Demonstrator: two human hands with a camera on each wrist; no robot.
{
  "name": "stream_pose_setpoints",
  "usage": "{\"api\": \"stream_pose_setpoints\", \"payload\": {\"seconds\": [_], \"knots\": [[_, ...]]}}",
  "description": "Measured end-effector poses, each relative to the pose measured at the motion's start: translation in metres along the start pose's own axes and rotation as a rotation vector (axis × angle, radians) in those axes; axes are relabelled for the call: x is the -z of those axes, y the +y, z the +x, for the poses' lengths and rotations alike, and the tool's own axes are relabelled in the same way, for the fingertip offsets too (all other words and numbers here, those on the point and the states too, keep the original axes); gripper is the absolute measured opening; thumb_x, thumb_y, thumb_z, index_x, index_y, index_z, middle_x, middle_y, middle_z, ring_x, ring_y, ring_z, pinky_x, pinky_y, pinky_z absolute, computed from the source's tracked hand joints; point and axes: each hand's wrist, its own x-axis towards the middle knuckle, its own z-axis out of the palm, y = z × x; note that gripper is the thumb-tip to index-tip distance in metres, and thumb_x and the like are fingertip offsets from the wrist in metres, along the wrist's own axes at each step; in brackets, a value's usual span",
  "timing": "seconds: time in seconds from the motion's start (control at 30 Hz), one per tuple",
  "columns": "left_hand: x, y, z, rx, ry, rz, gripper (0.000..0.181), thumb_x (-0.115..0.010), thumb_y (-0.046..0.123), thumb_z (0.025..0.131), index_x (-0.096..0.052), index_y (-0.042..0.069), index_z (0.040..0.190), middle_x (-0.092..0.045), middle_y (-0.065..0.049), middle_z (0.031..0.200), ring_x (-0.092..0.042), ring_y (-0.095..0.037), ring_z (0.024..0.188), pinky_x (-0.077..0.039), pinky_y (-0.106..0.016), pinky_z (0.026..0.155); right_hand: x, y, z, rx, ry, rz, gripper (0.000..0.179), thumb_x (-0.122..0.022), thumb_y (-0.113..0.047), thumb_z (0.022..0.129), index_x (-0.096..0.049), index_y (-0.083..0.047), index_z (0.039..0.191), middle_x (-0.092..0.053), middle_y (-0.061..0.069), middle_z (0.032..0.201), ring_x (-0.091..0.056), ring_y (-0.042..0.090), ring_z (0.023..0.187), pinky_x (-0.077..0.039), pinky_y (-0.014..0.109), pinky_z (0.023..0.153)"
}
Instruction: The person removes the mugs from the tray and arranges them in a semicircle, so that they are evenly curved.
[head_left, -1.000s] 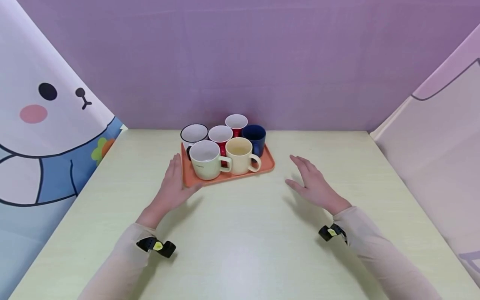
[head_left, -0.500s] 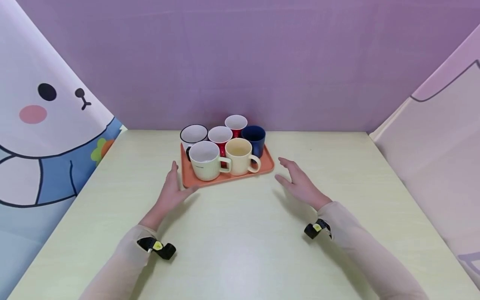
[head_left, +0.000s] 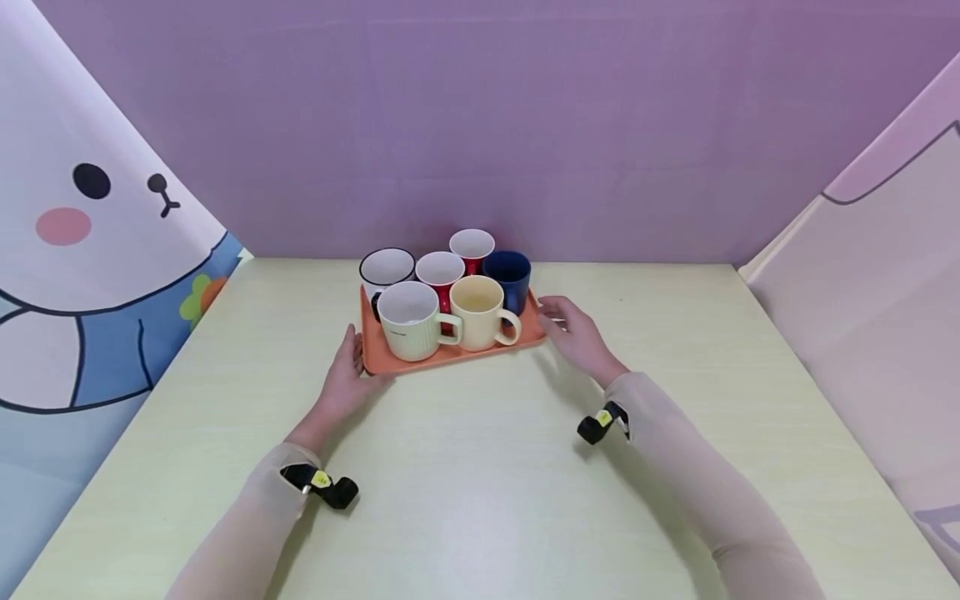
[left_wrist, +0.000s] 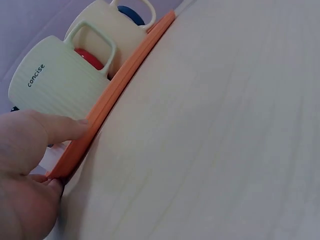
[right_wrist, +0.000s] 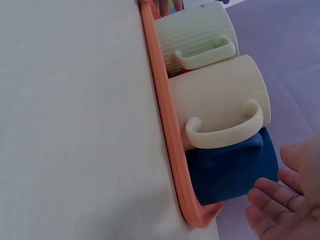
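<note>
An orange tray bears several mugs at the back of the table. My left hand holds its front left corner; in the left wrist view the thumb lies over the rim and fingers curl under. My right hand is at the tray's right end. Its loosely bent fingers appear apart from the tray in the right wrist view. In front stand a pale green mug marked "concise" and a cream mug. Behind are a navy mug, two red mugs with white insides and a black-rimmed white mug.
A purple cloth wall rises directly behind the tray. Printed cloth panels flank the pale table, with a cartoon face on the left one. Each wrist wears a strapped black camera.
My right hand has moved left, up to the tray's right end. My left hand has shifted slightly and its fingers have curled at the corner. Tray and mugs have stayed put.
</note>
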Motion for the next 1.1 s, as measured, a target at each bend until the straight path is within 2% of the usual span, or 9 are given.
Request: {"api": "stream_pose_setpoints", "payload": {"seconds": [0.17, 0.33, 0.53, 0.7, 0.77, 0.93, 1.1], "knots": [[0.001, -0.003, 0.002, 0.016, -0.016, 0.004, 0.105, -0.071, 0.001, 0.089, 0.009, -0.001, 0.156, -0.009, -0.028, 0.162, -0.019, -0.042, 0.147, -0.024, -0.047, 0.120, -0.008, -0.001, 0.015, -0.028, 0.033, 0.065, 0.034, -0.057, -0.008, 0.101, -0.054, 0.011, 0.130, -0.061, 0.027, 0.123, -0.056, 0.039, 0.117, -0.046, 0.048, 0.104], [0.004, -0.005, 0.002, 0.036, -0.019, -0.022, 0.106, -0.073, 0.003, 0.088, 0.008, 0.001, 0.157, -0.014, -0.024, 0.162, -0.023, -0.040, 0.146, -0.026, -0.046, 0.119, -0.017, -0.001, 0.028, -0.072, 0.062, 0.084, 0.030, -0.060, -0.010, 0.099, -0.060, 0.010, 0.122, -0.064, 0.026, 0.119, -0.060, 0.038, 0.111, -0.049, 0.045, 0.101], [0.006, -0.005, 0.001, 0.028, -0.010, -0.032, 0.105, -0.073, 0.002, 0.088, 0.005, -0.002, 0.157, -0.015, -0.024, 0.162, -0.023, -0.039, 0.146, -0.027, -0.045, 0.119, -0.025, -0.001, 0.041, -0.136, 0.067, 0.081, 0.029, -0.065, -0.014, 0.097, -0.065, 0.009, 0.115, -0.067, 0.023, 0.114, -0.063, 0.035, 0.105, -0.053, 0.041, 0.095], [0.006, -0.006, 0.000, 0.024, 0.000, -0.034, 0.104, -0.073, -0.001, 0.087, 0.004, -0.004, 0.156, -0.015, -0.026, 0.161, -0.023, -0.040, 0.146, -0.027, -0.045, 0.119, -0.030, -0.002, 0.047, -0.173, 0.059, 0.103, 0.028, -0.066, -0.017, 0.097, -0.068, 0.008, 0.110, -0.069, 0.020, 0.106, -0.062, 0.029, 0.099, -0.052, 0.033, 0.089], [0.006, -0.006, -0.001, 0.025, 0.000, -0.035, 0.103, -0.072, -0.001, 0.087, 0.004, -0.003, 0.157, -0.015, -0.025, 0.161, -0.024, -0.040, 0.146, -0.027, -0.044, 0.119, -0.031, -0.002, 0.048, -0.197, 0.046, 0.139, 0.027, -0.066, -0.018, 0.097, -0.068, 0.007, 0.108, -0.068, 0.016, 0.103, -0.059, 0.025, 0.095, -0.050, 0.030, 0.085], [0.006, -0.004, -0.004, 0.028, 0.001, -0.042, 0.102, -0.071, -0.001, 0.088, 0.004, -0.004, 0.157, -0.014, -0.025, 0.162, -0.023, -0.039, 0.146, -0.026, -0.044, 0.120, -0.032, -0.002, 0.050, -0.263, 0.020, 0.279, 0.025, -0.064, -0.015, 0.098, -0.066, 0.009, 0.105, -0.063, 0.006, 0.094, -0.054, 0.017, 0.090, -0.050, 0.035, 0.089], [0.007, -0.006, -0.002, 0.032, -0.005, -0.059, 0.102, -0.070, -0.002, 0.089, 0.005, -0.002, 0.157, -0.014, -0.024, 0.162, -0.023, -0.038, 0.147, -0.026, -0.043, 0.120, -0.033, 0.000, 0.052, -0.312, 0.036, 0.376, 0.018, -0.064, -0.008, 0.097, -0.065, 0.009, 0.100, -0.062, 0.004, 0.090, -0.056, 0.011, 0.082, -0.051, 0.026, 0.080]]}}
